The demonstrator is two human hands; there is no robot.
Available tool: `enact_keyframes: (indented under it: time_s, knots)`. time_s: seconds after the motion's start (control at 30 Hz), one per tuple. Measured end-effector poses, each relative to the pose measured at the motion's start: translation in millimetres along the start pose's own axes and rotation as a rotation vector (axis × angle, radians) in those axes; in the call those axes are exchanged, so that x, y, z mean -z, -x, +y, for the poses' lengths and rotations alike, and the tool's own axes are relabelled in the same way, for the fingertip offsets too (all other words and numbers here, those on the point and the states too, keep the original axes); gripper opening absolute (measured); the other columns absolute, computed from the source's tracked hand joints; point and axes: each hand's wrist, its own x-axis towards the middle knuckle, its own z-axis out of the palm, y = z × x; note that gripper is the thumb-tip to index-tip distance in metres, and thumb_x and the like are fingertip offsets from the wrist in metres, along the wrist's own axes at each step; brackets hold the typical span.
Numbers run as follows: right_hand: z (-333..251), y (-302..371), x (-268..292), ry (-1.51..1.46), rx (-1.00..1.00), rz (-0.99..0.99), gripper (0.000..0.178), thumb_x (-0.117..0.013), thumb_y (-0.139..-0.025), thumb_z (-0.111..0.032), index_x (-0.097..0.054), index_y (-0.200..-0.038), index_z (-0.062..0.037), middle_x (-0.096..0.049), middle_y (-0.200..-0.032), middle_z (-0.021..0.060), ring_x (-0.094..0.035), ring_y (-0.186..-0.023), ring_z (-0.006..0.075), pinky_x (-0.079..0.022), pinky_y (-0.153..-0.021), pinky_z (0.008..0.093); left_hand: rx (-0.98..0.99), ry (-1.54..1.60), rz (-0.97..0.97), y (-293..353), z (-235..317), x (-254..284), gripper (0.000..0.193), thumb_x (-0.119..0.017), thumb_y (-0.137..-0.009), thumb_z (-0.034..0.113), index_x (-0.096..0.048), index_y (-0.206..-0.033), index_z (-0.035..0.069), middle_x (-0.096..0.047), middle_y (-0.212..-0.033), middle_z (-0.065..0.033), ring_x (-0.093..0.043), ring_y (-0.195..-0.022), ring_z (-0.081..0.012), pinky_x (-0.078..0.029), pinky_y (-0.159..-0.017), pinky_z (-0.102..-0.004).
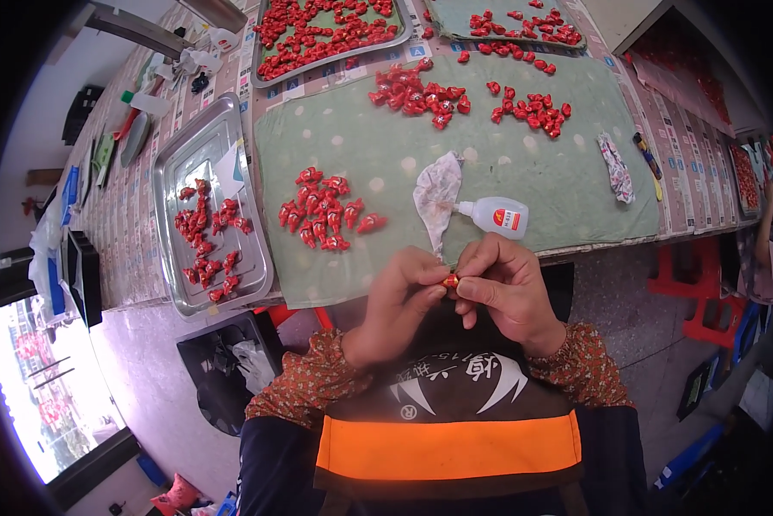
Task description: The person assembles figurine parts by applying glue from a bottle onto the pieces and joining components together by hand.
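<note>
My left hand (392,303) and my right hand (514,291) meet at the front edge of the table. Between their fingertips they pinch a small glossy red piece with a yellow spot (451,281). Just beyond them a white squeeze bottle (499,217) lies on its side, its nozzle pointing left at a crumpled white cloth (438,193). Left of the cloth, a loose group of small red figures (322,209) rests on the green spotted cloth (369,258). Their fine shape is too small to tell.
More red pieces lie in a metal tray (262,232) at left, in heaps (417,90) farther back, and in two far trays (256,52). A rolled patterned rag (614,168) sits at right. Red stools (705,292) stand beyond the right edge; a dark bin (223,370) is below left.
</note>
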Motion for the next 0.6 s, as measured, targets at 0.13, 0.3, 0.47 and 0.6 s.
enact_keyframes:
  time_s: [0.13,0.3,0.47,0.6]
  knots:
    - [4.3,0.0,1.6,-0.059,0.02,-0.013,0.009,-0.065,-0.088,0.001,-0.057,-0.09,-0.0004,-0.059,-0.087,0.0067,-0.064,-0.068,0.0121,-0.054,-0.051,0.0222,-0.07,-0.105,-0.03,-2.2,-1.0,-1.8,0.015,-0.05,-0.095,-0.002,-0.048,-0.109,0.002,-0.05,-0.105,-0.0115,-0.05,-0.09,-0.0148,-0.045,-0.079,-0.0251]
    - [3.5,2.0,-1.2,-0.008,0.014,0.026,0.009,-0.066,-0.087,0.001,-0.057,-0.089,-0.0004,-0.058,-0.085,0.006,-0.063,-0.066,0.0116,-0.053,-0.05,0.0217,-0.124,-0.174,-0.022,-1.6,-1.0,-3.9,0.016,-0.052,-0.095,-0.001,-0.047,-0.11,0.003,-0.05,-0.104,-0.0115,-0.049,-0.089,-0.0158,-0.043,-0.08,-0.0264]
    - [2.9,2.6,-2.2,-0.015,0.027,0.024,0.009,-0.066,-0.087,0.001,-0.057,-0.088,-0.0002,-0.058,-0.085,0.006,-0.063,-0.065,0.0108,-0.052,-0.049,0.021,-0.128,-0.195,-0.019,-2.2,1.7,-6.3,0.015,-0.052,-0.096,0.0,-0.046,-0.109,0.004,-0.051,-0.102,-0.0112,-0.049,-0.089,-0.0163,-0.042,-0.081,-0.0269]
    - [3.2,3.0,-2.6,-0.024,0.03,0.032,0.008,-0.066,-0.087,0.001,-0.057,-0.088,0.0,-0.058,-0.084,0.0059,-0.062,-0.065,0.0104,-0.052,-0.049,0.0207,-0.125,-0.223,-0.021,-2.0,0.6,-6.7,0.015,-0.052,-0.096,0.0,-0.045,-0.108,0.004,-0.05,-0.103,-0.0113,-0.048,-0.089,-0.0165,-0.042,-0.081,-0.0269]
